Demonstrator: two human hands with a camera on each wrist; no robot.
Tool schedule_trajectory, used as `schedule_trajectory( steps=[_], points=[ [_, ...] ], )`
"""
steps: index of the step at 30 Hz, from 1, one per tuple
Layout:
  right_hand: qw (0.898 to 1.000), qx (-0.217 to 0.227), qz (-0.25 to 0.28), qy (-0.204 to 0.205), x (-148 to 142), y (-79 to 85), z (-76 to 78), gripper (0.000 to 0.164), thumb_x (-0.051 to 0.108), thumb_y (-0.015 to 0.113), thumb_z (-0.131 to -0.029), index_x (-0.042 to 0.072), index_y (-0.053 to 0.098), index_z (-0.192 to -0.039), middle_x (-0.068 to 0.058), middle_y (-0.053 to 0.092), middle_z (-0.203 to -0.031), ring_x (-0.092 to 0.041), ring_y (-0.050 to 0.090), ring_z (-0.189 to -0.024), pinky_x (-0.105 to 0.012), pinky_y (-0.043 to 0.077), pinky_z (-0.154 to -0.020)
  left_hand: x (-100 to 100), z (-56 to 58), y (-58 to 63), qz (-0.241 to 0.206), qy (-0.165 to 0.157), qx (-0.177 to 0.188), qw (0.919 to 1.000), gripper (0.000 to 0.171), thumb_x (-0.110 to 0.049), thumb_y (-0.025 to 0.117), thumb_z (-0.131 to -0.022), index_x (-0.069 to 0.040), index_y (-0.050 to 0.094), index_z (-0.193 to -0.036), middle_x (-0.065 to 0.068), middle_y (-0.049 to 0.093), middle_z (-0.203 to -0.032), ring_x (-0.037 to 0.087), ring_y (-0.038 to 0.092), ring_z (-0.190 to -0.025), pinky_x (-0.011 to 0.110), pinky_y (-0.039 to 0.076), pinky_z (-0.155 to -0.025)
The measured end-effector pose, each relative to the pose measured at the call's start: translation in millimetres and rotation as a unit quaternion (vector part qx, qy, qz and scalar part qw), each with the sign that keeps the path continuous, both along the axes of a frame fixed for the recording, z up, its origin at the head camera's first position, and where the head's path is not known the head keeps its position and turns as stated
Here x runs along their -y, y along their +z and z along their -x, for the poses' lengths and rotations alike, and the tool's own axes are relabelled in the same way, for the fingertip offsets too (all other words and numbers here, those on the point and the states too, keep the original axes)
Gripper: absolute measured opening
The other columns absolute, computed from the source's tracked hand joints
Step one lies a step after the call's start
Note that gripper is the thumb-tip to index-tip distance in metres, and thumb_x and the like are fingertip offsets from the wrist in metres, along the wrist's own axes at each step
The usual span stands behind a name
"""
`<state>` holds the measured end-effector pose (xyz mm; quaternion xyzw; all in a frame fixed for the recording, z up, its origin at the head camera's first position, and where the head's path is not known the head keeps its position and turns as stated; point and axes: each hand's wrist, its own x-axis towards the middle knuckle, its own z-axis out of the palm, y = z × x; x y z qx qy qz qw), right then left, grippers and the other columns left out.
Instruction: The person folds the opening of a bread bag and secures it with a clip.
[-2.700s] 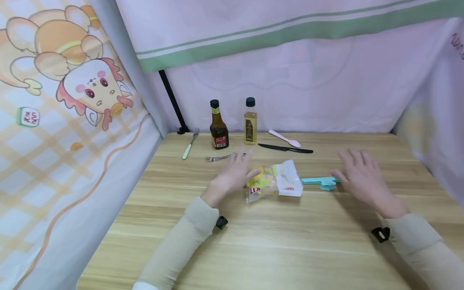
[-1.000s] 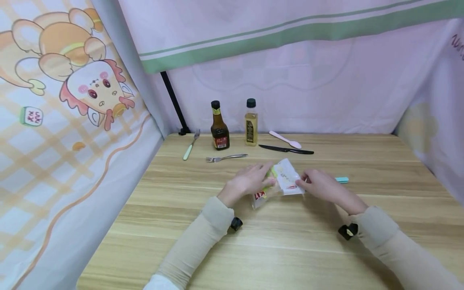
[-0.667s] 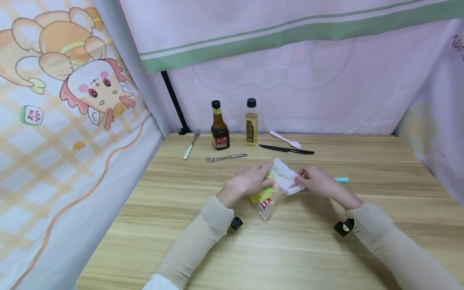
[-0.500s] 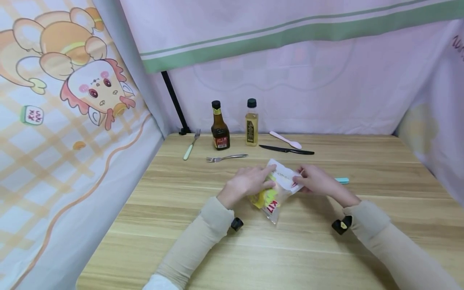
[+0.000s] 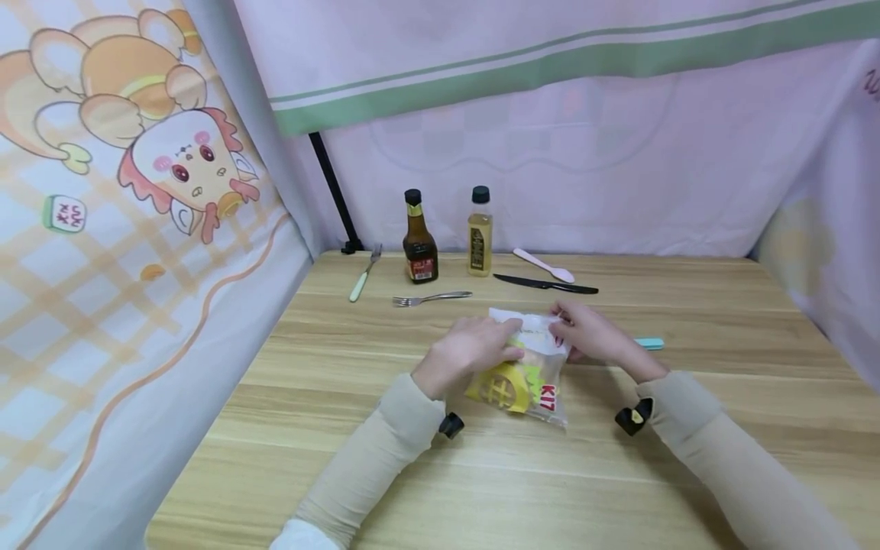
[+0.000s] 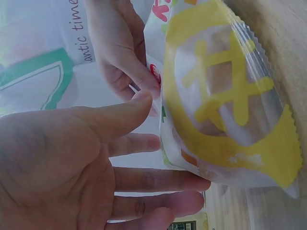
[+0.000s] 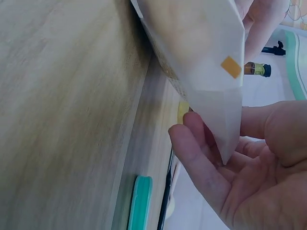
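One plastic packet (image 5: 525, 386), mid-counter (image 5: 309, 458); its white end (image 5: 539, 330), which faced the right edge earlier, now faces the far edge. Right hand (image 5: 594, 334) pinches that end; left hand (image 5: 467, 353), fingers extended, touches the packet. Toward the far edge: two bottles (image 5: 421, 256) (image 5: 480, 248), two forks (image 5: 359, 285) (image 5: 440, 296), one knife (image 5: 545, 284), one spoon (image 5: 544, 265). Right-wrist view: the packet's pale reverse face (image 7: 196, 52), hidden in the head view.

Head view: above, well back, facing forward and down over table (image 5: 481, 481) to curtain (image 5: 550, 130). Left wrist view, on its side, looks close past the left hand (image 6: 72, 163) at the packet (image 6: 225, 86); right wrist view, as near, looks past the right hand (image 7: 254, 172), low along the table. Both share packet and hands.
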<state>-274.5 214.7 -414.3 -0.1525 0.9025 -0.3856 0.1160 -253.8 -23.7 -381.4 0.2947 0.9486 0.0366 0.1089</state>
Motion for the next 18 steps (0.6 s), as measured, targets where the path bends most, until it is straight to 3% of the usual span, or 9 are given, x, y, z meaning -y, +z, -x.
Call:
schedule_trajectory(
  steps=[7,13,18],
  points=[
    [0.998,-0.056,0.002,0.011,7,1.2,7.6,0.023,0.008,0.056,-0.107,-0.004,0.063,-0.125,-0.013,0.067,-0.088,-0.018,0.059,-0.065,-0.028,0.049,-0.051,5,4.4,2.8,-0.021,0.032,0.029,0.9988,0.072,-0.054,0.053,-0.106,-0.027,0.024,-0.166,0.010,0.071,-0.132,0.025,0.069,-0.112,0.039,0.055,-0.089],
    [0.995,-0.092,0.008,0.028,14,3.8,11.7,0.023,0.007,0.060,-0.105,-0.004,0.065,-0.125,-0.014,0.067,-0.087,-0.017,0.060,-0.069,-0.026,0.047,-0.052,11,15.6,2.9,-0.047,0.062,0.021,0.9968,0.064,-0.051,0.052,-0.108,-0.023,0.035,-0.163,0.007,0.064,-0.149,0.026,0.065,-0.130,0.046,0.054,-0.105],
    [0.993,-0.115,0.009,0.034,16,4.6,17.8,0.022,0.007,0.061,-0.104,-0.002,0.068,-0.124,-0.011,0.068,-0.084,-0.017,0.060,-0.069,-0.026,0.047,-0.056,10,33.5,4.2,-0.110,0.086,-0.036,0.9896,0.055,-0.049,0.055,-0.107,-0.020,0.050,-0.153,0.004,0.062,-0.152,0.027,0.063,-0.133,0.048,0.054,-0.107]
  ],
)
